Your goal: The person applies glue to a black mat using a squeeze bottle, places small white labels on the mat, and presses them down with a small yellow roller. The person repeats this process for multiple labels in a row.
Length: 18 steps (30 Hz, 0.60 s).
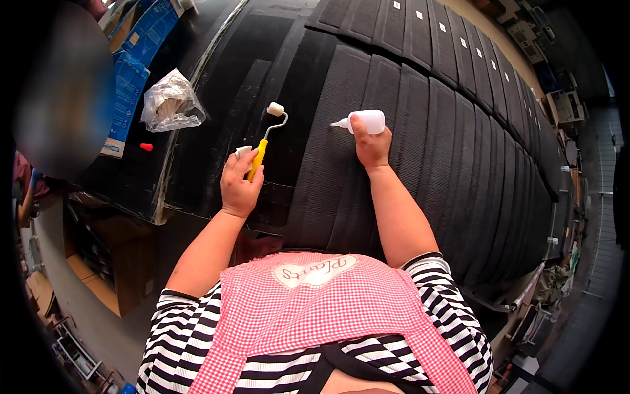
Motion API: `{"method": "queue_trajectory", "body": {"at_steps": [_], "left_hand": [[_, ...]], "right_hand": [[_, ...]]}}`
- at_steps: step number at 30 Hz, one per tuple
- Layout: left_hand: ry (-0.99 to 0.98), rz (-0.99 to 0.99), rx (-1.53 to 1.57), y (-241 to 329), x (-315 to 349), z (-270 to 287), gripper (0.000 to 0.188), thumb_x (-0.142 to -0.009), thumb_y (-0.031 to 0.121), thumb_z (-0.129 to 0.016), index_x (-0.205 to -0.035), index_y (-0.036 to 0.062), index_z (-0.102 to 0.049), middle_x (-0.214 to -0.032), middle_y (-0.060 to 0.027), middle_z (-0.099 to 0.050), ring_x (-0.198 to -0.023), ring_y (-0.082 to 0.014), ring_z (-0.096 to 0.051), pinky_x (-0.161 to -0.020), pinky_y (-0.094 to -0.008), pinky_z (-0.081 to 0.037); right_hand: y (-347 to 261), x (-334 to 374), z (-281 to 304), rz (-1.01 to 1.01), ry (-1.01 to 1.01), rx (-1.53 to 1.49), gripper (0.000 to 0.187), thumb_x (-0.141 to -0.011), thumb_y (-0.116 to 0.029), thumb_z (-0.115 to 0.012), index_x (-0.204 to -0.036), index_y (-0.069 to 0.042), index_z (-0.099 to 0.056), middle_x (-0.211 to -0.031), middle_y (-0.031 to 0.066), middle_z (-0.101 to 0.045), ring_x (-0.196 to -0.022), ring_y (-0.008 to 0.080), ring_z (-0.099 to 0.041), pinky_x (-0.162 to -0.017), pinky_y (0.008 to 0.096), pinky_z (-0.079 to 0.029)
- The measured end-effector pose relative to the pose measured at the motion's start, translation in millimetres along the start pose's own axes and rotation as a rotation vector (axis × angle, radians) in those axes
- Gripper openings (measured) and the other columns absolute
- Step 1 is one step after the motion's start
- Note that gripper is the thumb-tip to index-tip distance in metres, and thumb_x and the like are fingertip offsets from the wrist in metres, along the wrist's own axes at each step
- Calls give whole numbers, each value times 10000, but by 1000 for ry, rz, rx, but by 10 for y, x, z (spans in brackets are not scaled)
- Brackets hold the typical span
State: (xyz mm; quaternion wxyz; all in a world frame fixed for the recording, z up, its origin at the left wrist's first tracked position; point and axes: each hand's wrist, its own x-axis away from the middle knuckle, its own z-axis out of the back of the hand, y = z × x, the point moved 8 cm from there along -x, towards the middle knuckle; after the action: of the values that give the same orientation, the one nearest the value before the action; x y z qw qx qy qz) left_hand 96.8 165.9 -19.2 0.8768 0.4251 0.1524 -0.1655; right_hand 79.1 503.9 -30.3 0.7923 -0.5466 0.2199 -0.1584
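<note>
Your right hand (371, 146) is clenching a white squeeze bottle (365, 121), nozzle pointing left, over a black ribbed strip (341, 131). Your left hand (240, 182) is gripping the yellow handle of a small roller (266, 136), its white head lying on the dark sheets just beyond your fingers. Between both hands, bare sheet is leaving room to move. The counter (141, 190) edge is running close along your left wrist. A crumpled clear bag (170, 102) and blue cartons (134, 72) are lying further left, well apart. Overlapping strips are crowding the right.
</note>
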Motion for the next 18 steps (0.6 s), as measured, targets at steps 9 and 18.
{"method": "queue_trajectory", "body": {"at_steps": [9, 18], "left_hand": [[-17, 4, -1, 32, -17, 3, 394, -791, 63, -743, -1180, 90, -683, -1036, -134, -605, -911, -319, -620, -815, -391, -523], [-10, -2, 5, 41, -21, 11, 394, -790, 62, -743, -1179, 82, -681, -1044, -140, -609, -924, -322, -621, -824, -389, -524]], "right_hand": [[-32, 19, 17, 16, -4, 19, 343, -859, -378, -755, -876, -36, -749, -807, 81, -748, -773, 208, -734, -715, 342, -564], [-49, 92, 8, 15, -43, -15, 326, -841, -354, -773, -861, -29, -743, -786, 76, -741, -745, 190, -725, -690, 326, -561]]}}
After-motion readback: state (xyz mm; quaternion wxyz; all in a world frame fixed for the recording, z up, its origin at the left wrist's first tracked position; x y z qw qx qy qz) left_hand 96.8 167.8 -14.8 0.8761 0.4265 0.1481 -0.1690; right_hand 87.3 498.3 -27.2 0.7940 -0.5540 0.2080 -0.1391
